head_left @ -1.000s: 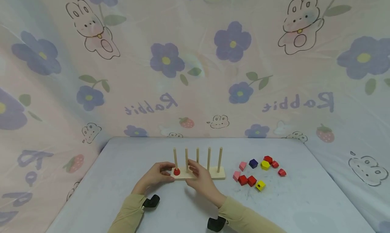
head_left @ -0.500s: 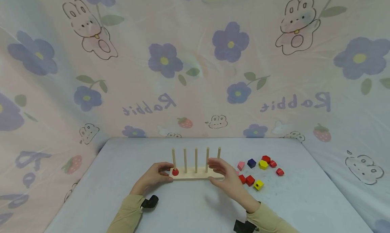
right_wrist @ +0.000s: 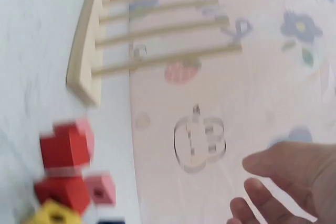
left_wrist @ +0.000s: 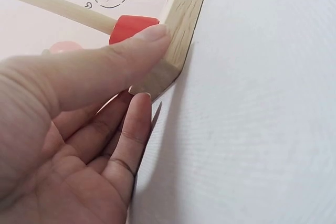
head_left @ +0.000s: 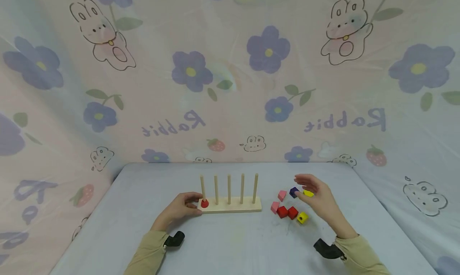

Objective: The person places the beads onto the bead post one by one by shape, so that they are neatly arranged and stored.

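Observation:
My left hand point(head_left: 181, 206) holds the left end of a wooden peg board point(head_left: 231, 206) with several upright pegs. In the left wrist view, the thumb lies on the board's corner, close to a red piece point(left_wrist: 131, 29) at the foot of the end peg; the other fingers are at its end face. My right hand point(head_left: 321, 197) hovers over the loose blocks, fingers apart and holding nothing. Its thumb tip is near a dark blue block point(head_left: 293, 192), and a yellow block point(head_left: 308, 193) shows partly behind it. The red pieces seen earlier at the back right are hidden by this hand.
Between the board and my right hand lie two pink blocks point(head_left: 274, 207), two red blocks point(head_left: 282, 212) and a yellow block point(head_left: 302, 218) with a hole. A patterned cloth point(head_left: 230, 87) hangs behind the white table point(head_left: 223, 247).
My right hand has moved right, away from the peg board, past its right end and over the loose blocks. My left hand stays at the board's left end.

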A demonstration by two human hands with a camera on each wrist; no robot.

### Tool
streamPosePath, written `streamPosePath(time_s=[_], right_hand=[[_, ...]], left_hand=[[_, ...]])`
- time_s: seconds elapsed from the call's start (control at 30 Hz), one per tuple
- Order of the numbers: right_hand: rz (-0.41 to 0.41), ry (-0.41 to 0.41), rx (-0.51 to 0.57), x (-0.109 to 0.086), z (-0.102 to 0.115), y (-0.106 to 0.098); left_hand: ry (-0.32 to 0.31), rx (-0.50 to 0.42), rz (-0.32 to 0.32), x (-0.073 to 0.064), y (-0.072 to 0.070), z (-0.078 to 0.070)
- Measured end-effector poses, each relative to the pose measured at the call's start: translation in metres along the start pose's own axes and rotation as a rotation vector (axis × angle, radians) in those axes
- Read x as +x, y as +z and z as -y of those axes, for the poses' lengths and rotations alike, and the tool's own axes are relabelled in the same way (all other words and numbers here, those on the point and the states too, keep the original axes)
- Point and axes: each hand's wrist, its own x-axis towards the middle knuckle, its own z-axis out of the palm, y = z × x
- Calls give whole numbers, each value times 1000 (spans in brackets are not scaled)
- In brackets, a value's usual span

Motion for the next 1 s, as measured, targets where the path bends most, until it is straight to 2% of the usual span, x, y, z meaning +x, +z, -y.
streamPosePath(time_s=[0.23,0.47,0.67,0.77,1.0], right_hand=[[-44,4,-121,-1,-40,-40],[-22,9,-196,-5,-71,-65],[91,81,-266,-13,-94,-72],[154,111,-253,-16,-102,-72],[230,204,-238,-20,-112,-69]], left_hand=[[-1,12,1,-1,0,-2],[-10,1,-3,-4,-1,-5],[-6,-11,-4,-5,0,-3],[-13,-17,-6,-4,1,-3],[-25,-8,-9,-3,1,-3]])
